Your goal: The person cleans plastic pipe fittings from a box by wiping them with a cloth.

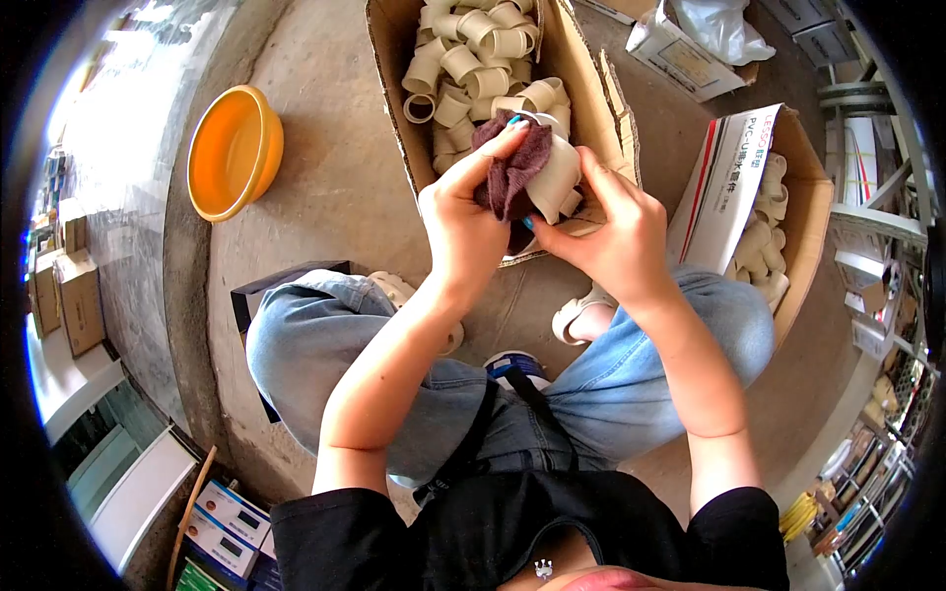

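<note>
A dark maroon cloth (516,169) is bunched in my left hand (471,212), pressed against the side of a cream plastic pipe fitting (555,179). The fingers of my right hand (618,225) pinch the fitting's right side. Both hands are above the near end of an open cardboard box (618,123), which holds many cream pipe fittings (460,64). The cloth and my fingers hide part of the held fitting.
An orange basin (236,154) stands on the floor at the left. On the right is another carton (716,187) of fittings (757,246). A white box (680,54) with a plastic bag lies behind. Metal shelving (877,219) lines the right edge.
</note>
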Demonstrator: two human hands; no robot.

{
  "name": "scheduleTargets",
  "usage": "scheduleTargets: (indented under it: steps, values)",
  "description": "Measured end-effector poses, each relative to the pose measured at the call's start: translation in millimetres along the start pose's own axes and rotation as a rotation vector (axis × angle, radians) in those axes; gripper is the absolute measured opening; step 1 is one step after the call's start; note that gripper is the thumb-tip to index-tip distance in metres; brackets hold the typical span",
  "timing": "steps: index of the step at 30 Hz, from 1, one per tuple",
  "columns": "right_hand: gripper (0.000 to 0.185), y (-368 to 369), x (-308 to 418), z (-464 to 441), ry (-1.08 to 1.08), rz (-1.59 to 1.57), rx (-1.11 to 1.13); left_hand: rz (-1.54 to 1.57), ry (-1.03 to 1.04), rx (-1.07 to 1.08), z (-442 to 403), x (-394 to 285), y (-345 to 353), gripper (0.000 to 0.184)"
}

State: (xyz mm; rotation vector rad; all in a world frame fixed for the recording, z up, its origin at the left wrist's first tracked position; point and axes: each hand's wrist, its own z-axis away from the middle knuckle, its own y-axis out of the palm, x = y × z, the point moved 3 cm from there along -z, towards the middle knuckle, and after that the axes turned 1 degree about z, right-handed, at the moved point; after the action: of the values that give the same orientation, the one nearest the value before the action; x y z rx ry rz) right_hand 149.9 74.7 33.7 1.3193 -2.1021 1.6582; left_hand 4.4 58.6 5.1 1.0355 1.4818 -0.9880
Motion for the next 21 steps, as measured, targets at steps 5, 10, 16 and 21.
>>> scheduleTargets:
  steps: [5, 10, 16, 21]
  values:
    - [0.060, -2, -1, -1, 0.037, -0.081, 0.154, -0.440, 0.533, 0.301, -5, -18, -3, 0.042]
    - [0.055, 3, -5, 1, 0.055, -0.173, 0.141, -0.448, 0.563, 0.337, -2, -10, -3, 0.049]
    - [0.065, 8, -4, 8, 0.112, -0.265, -0.034, 0.242, -0.169, 0.060, 1, -3, 1, 0.036]
    - [0.067, 2, 4, 6, -0.057, -0.112, -0.086, 0.839, -0.618, -0.096, 13, 4, 16, 0.032]
